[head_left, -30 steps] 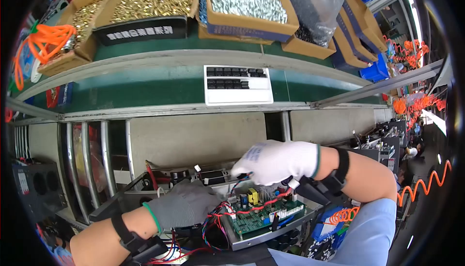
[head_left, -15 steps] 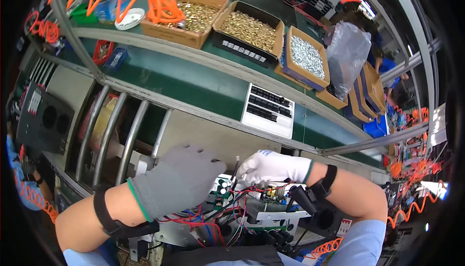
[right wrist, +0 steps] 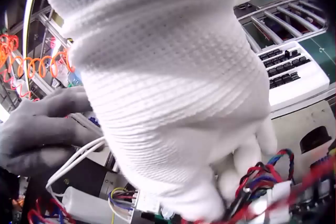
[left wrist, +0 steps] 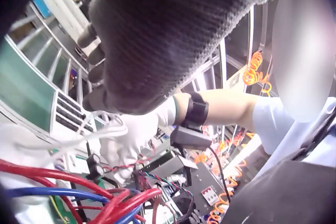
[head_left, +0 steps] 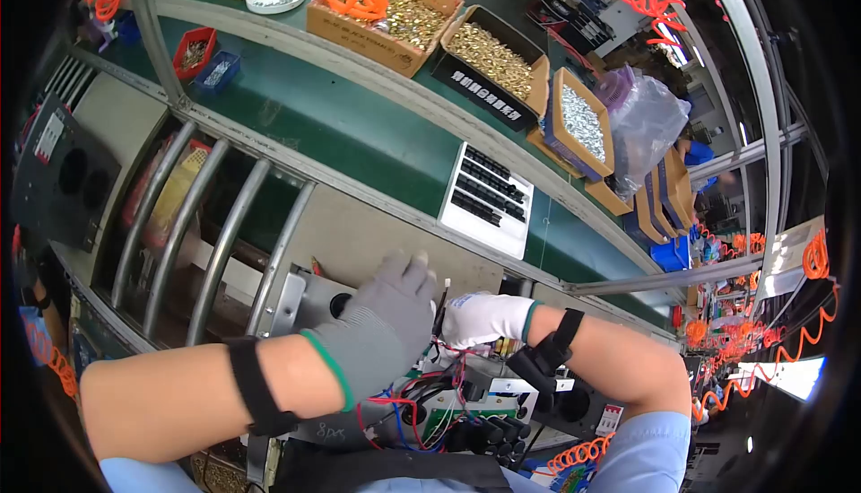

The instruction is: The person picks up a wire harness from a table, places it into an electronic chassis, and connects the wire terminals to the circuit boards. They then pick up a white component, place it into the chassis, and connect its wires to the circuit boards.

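Observation:
My left hand (head_left: 386,314), in a grey glove, hovers over the left part of an open metal chassis, its fingers stretched forward. Thin white wires (right wrist: 73,166) loop beside it in the right wrist view. My right hand (head_left: 484,320), in a white glove, bends its fingers round a bundle of red, black and blue wires (right wrist: 257,174). A white connector (right wrist: 275,198) lies close to those fingertips. Under the hands run thick red and blue wires (left wrist: 63,176). A green circuit board (head_left: 441,419) shows near my body. Both gloves hide much of the inside.
Beyond the chassis, a white tray (head_left: 511,244) of black parts stands on the green bench (head_left: 359,125). Boxes of gold (head_left: 489,58) and silver (head_left: 581,123) fasteners line the shelf above. Metal rollers (head_left: 229,246) lie to the left; a coiled orange hose (head_left: 578,453) is at right.
The head view has swung left and the chassis appears turned. My left hand has come from beside the board to above the chassis. The right hand has come lower, among the wires.

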The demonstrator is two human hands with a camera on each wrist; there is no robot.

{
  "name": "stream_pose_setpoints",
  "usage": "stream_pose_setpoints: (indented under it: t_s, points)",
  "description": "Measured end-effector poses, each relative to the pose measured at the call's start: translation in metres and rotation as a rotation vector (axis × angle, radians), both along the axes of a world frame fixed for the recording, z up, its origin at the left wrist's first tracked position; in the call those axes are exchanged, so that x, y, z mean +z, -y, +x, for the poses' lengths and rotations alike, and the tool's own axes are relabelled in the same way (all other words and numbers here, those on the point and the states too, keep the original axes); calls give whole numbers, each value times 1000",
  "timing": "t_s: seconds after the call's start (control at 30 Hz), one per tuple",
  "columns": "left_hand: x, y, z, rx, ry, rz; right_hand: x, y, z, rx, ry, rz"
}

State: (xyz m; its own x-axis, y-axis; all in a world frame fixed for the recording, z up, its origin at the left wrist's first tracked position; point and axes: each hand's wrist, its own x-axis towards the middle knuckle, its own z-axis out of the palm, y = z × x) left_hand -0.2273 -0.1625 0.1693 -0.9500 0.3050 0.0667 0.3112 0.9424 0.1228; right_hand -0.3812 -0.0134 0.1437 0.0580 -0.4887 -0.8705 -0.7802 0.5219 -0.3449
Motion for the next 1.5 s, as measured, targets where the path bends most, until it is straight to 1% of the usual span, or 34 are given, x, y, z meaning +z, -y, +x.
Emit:
stream_pose_setpoints:
  t_s: [0.03,0.07,0.1,0.17,0.2,0.27,0.3,0.33,0.37,0.4,0.43,0.53,0.6,0.63,0.7,0.73,0.8,0.83,0.9,1.0,1.03,1.1,1.13,1.2,1.23,1.3,1.4,1.5]
  points:
    - [5,11,5,7,9,4,0,2,0,-88,220,68]
    - [10,23,13,21,-33,58,-8,0,0,-97,275,104]
    - [15,33,22,38,-78,112,-11,1,3,-114,276,184]
    - [18,46,43,90,-94,147,-23,-2,5,2,324,67]
    - [15,51,51,133,-114,176,-30,-6,7,9,327,81]
    - [2,56,65,154,-121,180,-34,-8,15,217,122,-48]
    - [-6,57,70,165,-131,171,-31,-10,20,214,121,-33]
    - [-6,57,70,176,-126,279,-15,-2,32,105,-39,27]
    - [-11,57,71,170,-132,314,-6,2,41,-4,-205,106]
    - [-12,56,69,188,-156,340,-9,1,41,16,-204,100]
    - [-13,55,68,207,-182,364,-11,2,42,-18,-224,167]
    - [-15,57,69,193,-207,407,-12,3,45,9,-242,196]
    - [-18,57,68,191,-228,416,-14,1,46,-84,-246,193]
    - [-19,58,68,189,-241,418,-17,-3,45,-84,-252,196]
    - [-19,57,69,186,-253,421,-24,-13,41,-103,-173,94]
    - [-19,57,69,186,-238,410,-25,-15,42,-102,-175,94]
    - [-19,58,69,182,-222,397,-26,-19,43,-150,-161,10]
    - [-19,57,69,182,-231,411,-29,-22,40,-154,-163,8]
    - [-18,57,69,178,-242,425,-33,-26,34,-120,-20,46]
    - [-20,57,68,179,-251,417,-35,-24,37,-93,-86,66]
    - [-19,56,68,184,-245,418,-34,-24,36,-98,-87,64]
    - [-18,57,68,187,-237,419,-33,-24,33,-13,-30,52]
    - [-18,57,67,185,-232,420,-33,-22,34,-16,-27,53]
    - [-18,57,67,182,-222,422,-34,-20,36,-113,-93,129]
    - [-18,57,67,188,-212,418,-37,-22,36,-114,-90,131]
    - [-18,57,67,193,-203,413,-43,-30,36,-91,-125,49]
    - [-18,57,66,185,-214,444,-22,-13,44,-147,-159,101]
    - [-19,57,67,184,-213,425,-28,-19,44,-105,-184,115]
